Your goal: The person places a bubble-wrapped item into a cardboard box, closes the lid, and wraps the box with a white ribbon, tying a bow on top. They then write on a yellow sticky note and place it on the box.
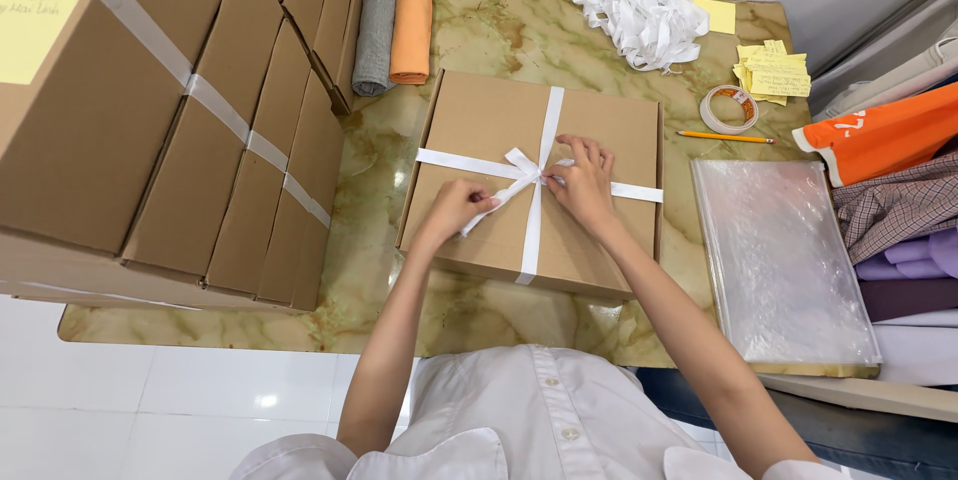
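Bare marble tabletop: open strip behind flat box. Left: stacked cartons, rolled cloths crowd the edge. Right: plastic sleeves, tape roll, pencil narrow the passage.

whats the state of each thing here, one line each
flat cardboard box: closed, white ribbon crossed over it
white ribbon: bow at the centre, part-tied
left hand: pinching a ribbon tail
right hand: fingers on the knot
stacked boxes: closed, ribboned
tape roll: lying flat
pencil: lying flat
cloth rolls: rolled up
loose ribbon pile: tangled
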